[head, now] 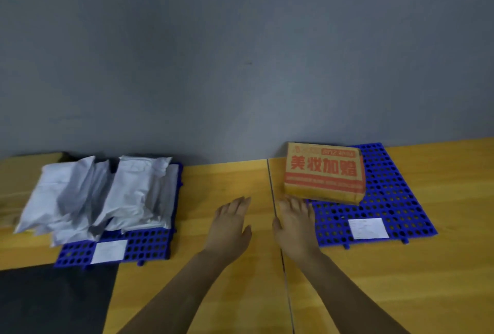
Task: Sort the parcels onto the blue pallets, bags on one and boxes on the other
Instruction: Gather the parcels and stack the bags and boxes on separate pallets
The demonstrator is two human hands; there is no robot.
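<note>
Two blue perforated pallets lie on the wooden table. The left pallet (149,242) carries a pile of several white parcel bags (107,194), which spill over its left edge. On the right pallet (395,200) rests one cardboard box (324,172) with red print, at its far left corner. My left hand (231,226) hovers between the pallets, fingers straight, holding nothing. My right hand (296,222) reaches over the near left edge of the right pallet, fingers straight, its tips close to the box's front edge.
Each pallet bears a white paper label, the left label (108,251) and the right label (368,228), near its front. A grey wall (240,53) stands right behind the table. A dark mat (53,299) covers the near left. A seam (275,216) splits the tabletop.
</note>
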